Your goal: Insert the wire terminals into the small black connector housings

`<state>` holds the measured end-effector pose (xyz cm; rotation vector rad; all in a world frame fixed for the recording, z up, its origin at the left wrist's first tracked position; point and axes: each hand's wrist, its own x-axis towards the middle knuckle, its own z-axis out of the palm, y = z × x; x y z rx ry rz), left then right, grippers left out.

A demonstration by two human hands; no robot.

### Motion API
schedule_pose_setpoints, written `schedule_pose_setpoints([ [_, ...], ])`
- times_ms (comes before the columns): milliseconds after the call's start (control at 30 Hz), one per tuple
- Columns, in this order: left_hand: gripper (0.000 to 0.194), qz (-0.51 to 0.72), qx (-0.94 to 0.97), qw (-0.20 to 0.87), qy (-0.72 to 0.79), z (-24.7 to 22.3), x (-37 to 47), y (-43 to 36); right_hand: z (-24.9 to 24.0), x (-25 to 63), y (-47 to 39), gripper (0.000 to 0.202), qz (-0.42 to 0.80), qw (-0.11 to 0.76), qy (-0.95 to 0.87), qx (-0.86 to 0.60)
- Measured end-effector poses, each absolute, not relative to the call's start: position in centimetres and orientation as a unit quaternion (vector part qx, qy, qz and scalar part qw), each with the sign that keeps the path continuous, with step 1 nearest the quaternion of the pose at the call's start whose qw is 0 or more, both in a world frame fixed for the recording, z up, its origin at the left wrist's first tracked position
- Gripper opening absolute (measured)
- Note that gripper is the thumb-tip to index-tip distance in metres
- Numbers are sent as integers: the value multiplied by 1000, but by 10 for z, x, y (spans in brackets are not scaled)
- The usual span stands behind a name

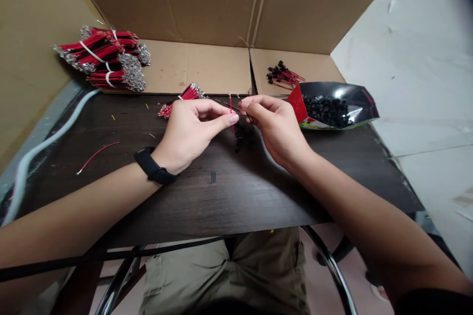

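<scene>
My left hand [194,128], with a black band on its wrist, pinches a short red wire [231,102] upright between thumb and forefinger. Close beside it, my right hand [279,128] has its thumb and fingers closed on a black wire [251,122], which slants down past the fingertips. Both wires show bare or metal upper ends. Under the fingertips, a small pile of black plastic connector housings [242,141] lies on the dark table. A tied bundle of red and black wires [190,93] rests just behind my left hand.
Larger tied wire bundles [107,56] are stacked at the back left on cardboard [195,66]. Wires with black connectors [284,75] lie at the back right. Near them stands an open box of black housings [327,110]. A loose red wire [96,155] lies at left.
</scene>
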<state>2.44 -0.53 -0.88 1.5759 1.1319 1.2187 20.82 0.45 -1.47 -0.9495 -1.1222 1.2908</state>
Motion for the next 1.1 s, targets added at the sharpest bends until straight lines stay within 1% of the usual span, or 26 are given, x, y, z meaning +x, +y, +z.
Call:
schedule_pose_setpoints([
  [500,2,460,639,396,472,-4,25,-7,-16,207,3,3,548,562,-490,-380],
  [633,4,458,633,399,480,-5,25,-7,-15,206,2,3,554,560,-485,-379],
  [867,3,452,642,399,474,-5,25,-7,-16,207,1,3,556,555,-487,-382],
  [1100,5,443,641,403,480,-4,25,-8,-16,207,0,3,559,555,-487,-378],
])
